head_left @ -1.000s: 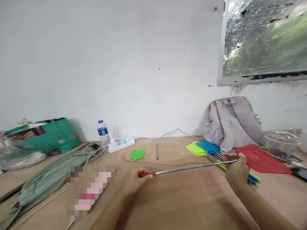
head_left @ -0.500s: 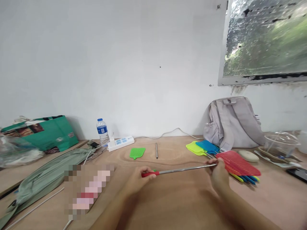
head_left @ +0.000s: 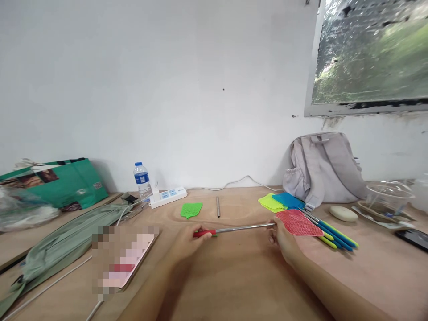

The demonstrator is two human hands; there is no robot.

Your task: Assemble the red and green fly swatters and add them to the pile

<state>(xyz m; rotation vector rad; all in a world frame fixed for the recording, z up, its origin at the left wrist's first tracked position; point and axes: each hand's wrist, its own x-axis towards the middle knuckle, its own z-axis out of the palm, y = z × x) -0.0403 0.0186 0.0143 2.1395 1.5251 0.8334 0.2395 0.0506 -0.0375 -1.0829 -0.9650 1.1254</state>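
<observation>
red swatter (head_left: 300,223) | left grip (head_left: 190,237) holds handle (head_left: 203,233), right grip (head_left: 284,237) rod (head_left: 244,228) | edge by swatter pile (head_left: 288,200)

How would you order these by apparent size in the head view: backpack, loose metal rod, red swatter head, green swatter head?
1. Backpack
2. Red swatter head
3. Green swatter head
4. Loose metal rod

Plain indoor room, can't tell if home or workshop tbh: scuffed white wall (head_left: 167,89), grubby window (head_left: 371,58), wooden surface (head_left: 247,281), backpack (head_left: 331,167), power strip (head_left: 169,197).
</observation>
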